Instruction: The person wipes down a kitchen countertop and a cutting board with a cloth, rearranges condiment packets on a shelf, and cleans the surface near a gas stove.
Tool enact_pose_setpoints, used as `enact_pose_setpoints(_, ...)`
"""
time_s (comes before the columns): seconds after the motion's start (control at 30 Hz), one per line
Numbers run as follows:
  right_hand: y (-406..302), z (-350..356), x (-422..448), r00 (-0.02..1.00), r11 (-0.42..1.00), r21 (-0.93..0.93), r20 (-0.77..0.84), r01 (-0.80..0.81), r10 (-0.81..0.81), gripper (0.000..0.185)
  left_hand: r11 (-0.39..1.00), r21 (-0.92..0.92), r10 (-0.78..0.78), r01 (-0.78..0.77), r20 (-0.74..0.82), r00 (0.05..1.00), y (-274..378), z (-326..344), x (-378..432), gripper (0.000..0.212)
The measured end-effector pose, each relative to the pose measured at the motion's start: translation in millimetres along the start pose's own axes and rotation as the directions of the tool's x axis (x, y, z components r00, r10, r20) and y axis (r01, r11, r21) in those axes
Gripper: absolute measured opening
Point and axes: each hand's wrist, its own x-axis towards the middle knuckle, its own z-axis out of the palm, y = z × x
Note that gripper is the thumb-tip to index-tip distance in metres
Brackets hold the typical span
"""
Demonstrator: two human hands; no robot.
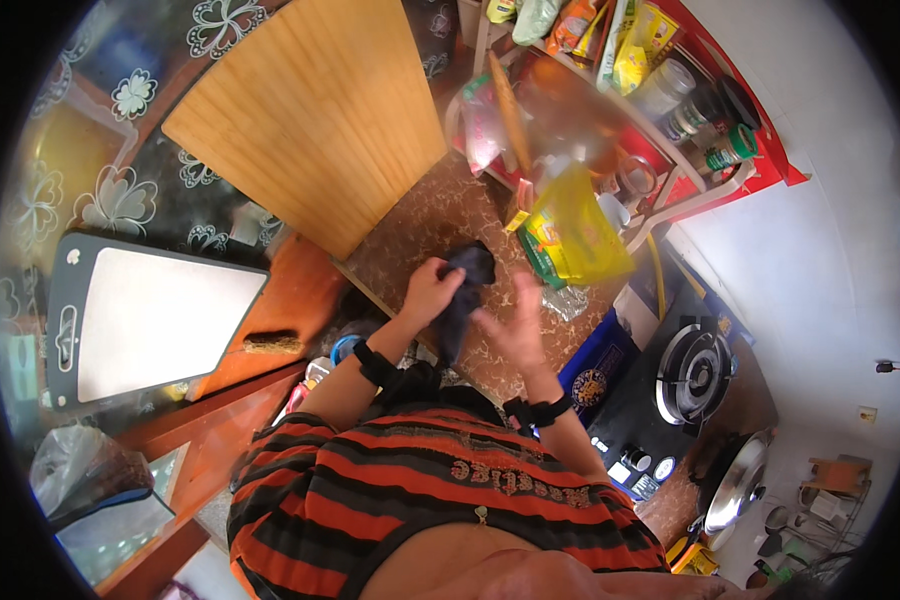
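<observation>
A piece of black cloth or thin black plastic [461,300] hangs over the near edge of the brown marbled countertop [397,232]. My left hand [431,291] pinches it between thumb and fingers near its upper part. To the right of it, my right hand [516,322] is blurred, its fingers spread, and holds nothing. Whether its fingertips touch the dark material, I cannot tell. A yellow and green plastic bag [577,232] stands on the counter beyond my right hand, with a crumpled clear wrapper [565,301] just below it.
A large wooden board [315,112] stands beyond the counter. On the left is a grey-rimmed white cutting board [165,322]. A rack [667,157] with bottles and packets is at the upper right. The gas stove [694,375] and a lidded pan [735,487] lie to the right.
</observation>
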Motion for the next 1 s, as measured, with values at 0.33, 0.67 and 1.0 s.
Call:
enact_pose_setpoints(0.33, 56, 115, 31, 0.964, 0.827, -0.561, 0.235, 0.032, 0.123, 0.069, 0.594, 0.752, 0.752, -0.286, -0.395, 0.527, 108, -137, -2, 0.038)
enact_pose_setpoints(0.67, 59, 119, 80, 0.903, 0.91, -0.345, 0.424, 0.23, -0.067, 0.055, 0.245, 0.965, 0.9, 0.092, -0.262, 0.348, 241, -256, 11, 0.028)
enact_pose_setpoints(1.0, 61, 105, 76, 0.891, 0.924, -0.336, 0.454, 0.185, -0.013, 0.058, 0.17, 0.973, 0.819, -0.156, -0.052, 0.571, 304, -263, 93, 0.023)
